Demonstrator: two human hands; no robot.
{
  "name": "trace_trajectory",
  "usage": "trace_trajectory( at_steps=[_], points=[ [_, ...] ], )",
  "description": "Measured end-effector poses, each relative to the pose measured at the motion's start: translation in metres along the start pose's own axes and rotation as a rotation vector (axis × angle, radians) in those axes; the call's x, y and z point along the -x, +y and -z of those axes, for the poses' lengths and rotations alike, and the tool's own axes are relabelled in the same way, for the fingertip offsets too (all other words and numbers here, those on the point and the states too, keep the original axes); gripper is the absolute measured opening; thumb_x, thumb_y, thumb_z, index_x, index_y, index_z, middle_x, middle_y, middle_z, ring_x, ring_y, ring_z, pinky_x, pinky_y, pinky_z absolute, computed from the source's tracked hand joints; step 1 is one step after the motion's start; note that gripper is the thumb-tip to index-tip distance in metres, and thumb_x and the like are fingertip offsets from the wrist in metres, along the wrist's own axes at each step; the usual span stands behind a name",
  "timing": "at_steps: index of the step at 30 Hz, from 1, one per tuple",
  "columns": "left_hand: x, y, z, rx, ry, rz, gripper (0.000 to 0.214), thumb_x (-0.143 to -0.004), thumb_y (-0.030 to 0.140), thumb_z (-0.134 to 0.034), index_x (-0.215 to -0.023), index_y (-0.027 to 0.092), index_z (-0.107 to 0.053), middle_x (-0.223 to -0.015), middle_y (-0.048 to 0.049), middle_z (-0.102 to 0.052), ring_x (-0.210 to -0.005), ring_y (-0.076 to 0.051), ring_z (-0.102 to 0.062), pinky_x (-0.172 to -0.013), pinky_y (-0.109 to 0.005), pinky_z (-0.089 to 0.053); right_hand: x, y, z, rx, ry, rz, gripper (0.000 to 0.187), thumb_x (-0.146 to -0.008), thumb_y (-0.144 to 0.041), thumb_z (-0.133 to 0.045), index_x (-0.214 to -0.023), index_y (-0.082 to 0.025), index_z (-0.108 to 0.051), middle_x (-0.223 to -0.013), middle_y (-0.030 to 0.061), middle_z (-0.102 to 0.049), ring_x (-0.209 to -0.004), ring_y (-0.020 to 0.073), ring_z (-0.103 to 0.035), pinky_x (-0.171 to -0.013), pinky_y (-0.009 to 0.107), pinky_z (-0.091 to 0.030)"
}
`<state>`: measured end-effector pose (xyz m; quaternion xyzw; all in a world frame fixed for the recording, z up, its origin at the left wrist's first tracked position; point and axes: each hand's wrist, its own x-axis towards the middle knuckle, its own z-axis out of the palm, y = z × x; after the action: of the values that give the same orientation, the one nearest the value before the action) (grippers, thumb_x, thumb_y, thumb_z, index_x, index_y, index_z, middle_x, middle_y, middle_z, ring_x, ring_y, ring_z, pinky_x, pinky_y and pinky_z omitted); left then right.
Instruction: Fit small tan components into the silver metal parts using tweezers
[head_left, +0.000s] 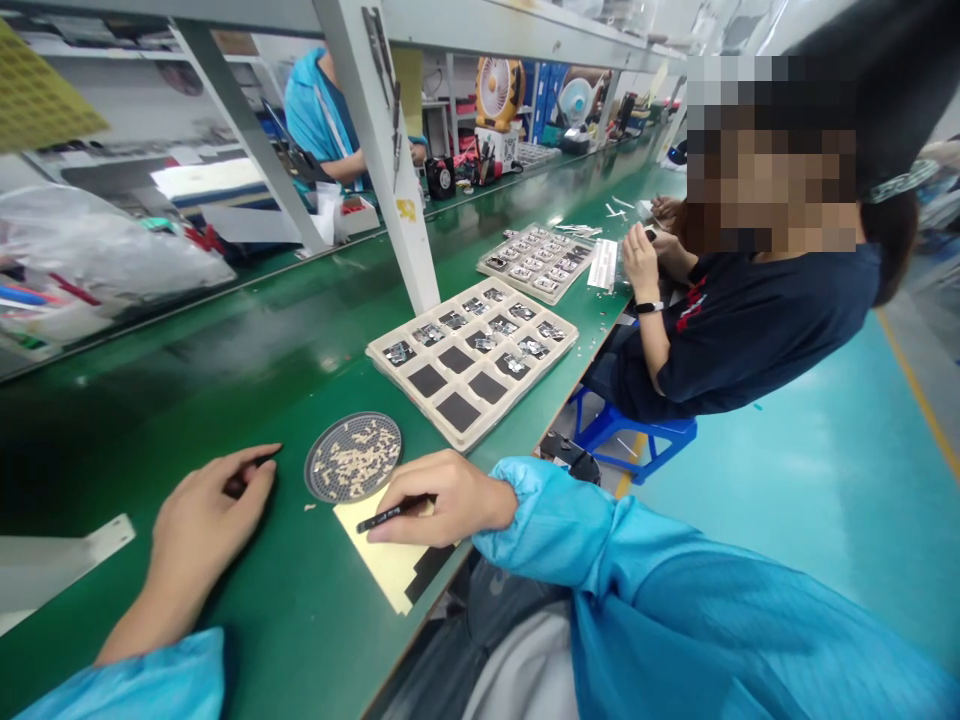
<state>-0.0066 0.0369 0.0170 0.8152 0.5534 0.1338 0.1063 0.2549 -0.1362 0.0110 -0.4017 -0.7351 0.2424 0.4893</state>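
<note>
Yellow sheet (384, 578) at the bench (285, 350) near edge lies partly hidden under the right hand (447, 496), which grips a black tool (384, 516); the left hand (206, 515) pinches a dark bit (259, 462) too small to identify.

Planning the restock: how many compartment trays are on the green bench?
2. One tray lies just beyond the round mesh dish; the other tray sits farther along, before the seated co-worker's hand. More may be hidden down the bench.

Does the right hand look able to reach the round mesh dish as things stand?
Probably yes: the right hand, holding a thin black tool, rests beside the round mesh dish, nothing between them.
</note>
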Motion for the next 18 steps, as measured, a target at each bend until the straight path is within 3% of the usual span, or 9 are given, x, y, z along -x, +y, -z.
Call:
trace_trajectory(
  at_steps=[8,12,18],
  points=[
    [0.001,0.0012,0.0019,-0.007,-0.007,0.034,0.046,-0.099,0.053,-0.047,-0.126,0.027,-0.074,-0.105,-0.0038,-0.071,-0.093,-0.023,-0.064,-0.072,-0.03,-0.045,0.0053,0.0073,0.0013,-0.098,-0.023,0.079,0.044,-0.093,-0.057,-0.075,-0.082,-0.015,-0.066,-0.077,0.0078,-0.07,-0.065,0.0115,-0.059,-0.064,0.026,-0.05],
    [0.0003,0.0011,0.0011,-0.003,-0.005,0.036,0.045,-0.099,0.052,-0.048,-0.126,0.027,-0.074,-0.104,-0.0036,-0.071,-0.092,-0.022,-0.064,-0.072,-0.03,-0.045,0.0043,0.0054,0.002,-0.063,-0.039,0.036,0.044,-0.092,-0.057,-0.076,-0.082,-0.016,-0.065,-0.076,0.0057,-0.068,-0.063,0.0105,-0.056,-0.063,0.026,-0.048],
    [0.0008,0.0023,0.0009,0.001,0.007,0.015,0.046,-0.099,0.052,-0.048,-0.126,0.026,-0.075,-0.102,-0.0041,-0.071,-0.09,-0.022,-0.063,-0.071,-0.03,-0.045,0.0031,0.0009,0.0013,-0.049,0.037,0.025,0.046,-0.093,-0.059,-0.073,-0.079,-0.016,-0.064,-0.068,0.0016,-0.061,-0.06,0.0095,-0.05,-0.059,0.026,-0.043]
  ],
)
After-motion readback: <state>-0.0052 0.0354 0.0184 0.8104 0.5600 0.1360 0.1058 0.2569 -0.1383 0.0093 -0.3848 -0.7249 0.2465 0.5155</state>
